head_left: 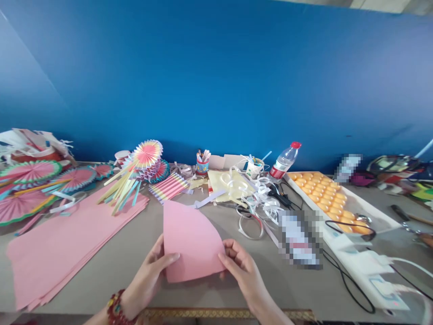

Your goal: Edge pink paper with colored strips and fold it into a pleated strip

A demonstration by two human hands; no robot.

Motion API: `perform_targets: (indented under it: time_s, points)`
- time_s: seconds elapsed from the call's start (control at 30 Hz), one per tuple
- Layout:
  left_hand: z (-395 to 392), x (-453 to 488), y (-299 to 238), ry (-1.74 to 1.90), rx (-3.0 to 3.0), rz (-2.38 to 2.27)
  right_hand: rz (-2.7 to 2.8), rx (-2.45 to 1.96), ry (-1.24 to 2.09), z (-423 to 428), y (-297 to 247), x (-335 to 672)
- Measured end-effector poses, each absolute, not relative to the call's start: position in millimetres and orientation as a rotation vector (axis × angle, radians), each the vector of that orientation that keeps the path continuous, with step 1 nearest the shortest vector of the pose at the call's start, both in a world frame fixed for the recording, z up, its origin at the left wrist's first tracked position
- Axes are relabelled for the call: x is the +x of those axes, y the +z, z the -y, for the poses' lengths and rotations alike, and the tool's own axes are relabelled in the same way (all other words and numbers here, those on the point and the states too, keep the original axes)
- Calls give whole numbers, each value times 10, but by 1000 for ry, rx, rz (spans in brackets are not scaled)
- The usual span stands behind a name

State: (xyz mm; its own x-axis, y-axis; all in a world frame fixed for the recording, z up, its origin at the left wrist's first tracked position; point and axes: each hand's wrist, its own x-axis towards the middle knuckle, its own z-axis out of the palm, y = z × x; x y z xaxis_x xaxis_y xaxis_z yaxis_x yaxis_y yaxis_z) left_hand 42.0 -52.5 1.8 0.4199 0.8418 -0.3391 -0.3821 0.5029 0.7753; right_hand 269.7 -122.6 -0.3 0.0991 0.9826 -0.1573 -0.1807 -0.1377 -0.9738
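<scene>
A sheet of pink paper (191,246) is held up above the front of the table, its upper right side curving down. My left hand (155,264) grips its left edge, thumb on the front face and fingers mostly hidden behind. At the right corner, my right hand (241,268) pinches the sheet between thumb and fingers. Left of my hands lies a stack of large pink paper sheets (64,239). Just beyond the held sheet is a pleated piece of paper (169,187) with pink and yellow stripes.
Folded paper fans (147,155) lie at the left and back left. Curled white paper strips (267,198) are heaped beyond my right hand, near a plastic bottle (286,160). A tray of orange rounded items (321,194) and a white power strip (368,275) with cables occupy the right.
</scene>
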Motion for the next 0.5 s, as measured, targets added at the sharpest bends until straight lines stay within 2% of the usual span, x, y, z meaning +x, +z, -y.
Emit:
perform_targets:
  time_s: [0.17,0.3,0.4,0.5]
  points:
    - [489,473,82,498,564,-908,1051,-1272,1269,1152,-95,2706]
    - [458,483,74,477,772,-895,1240,-1389,1188,1139,-163,2804]
    - [374,438,16,617,1049,-942,1530,-1526,965,1071,-79,2976]
    - [219,438,0,747,1218,-976,1884,-1694,549,821,91,3216]
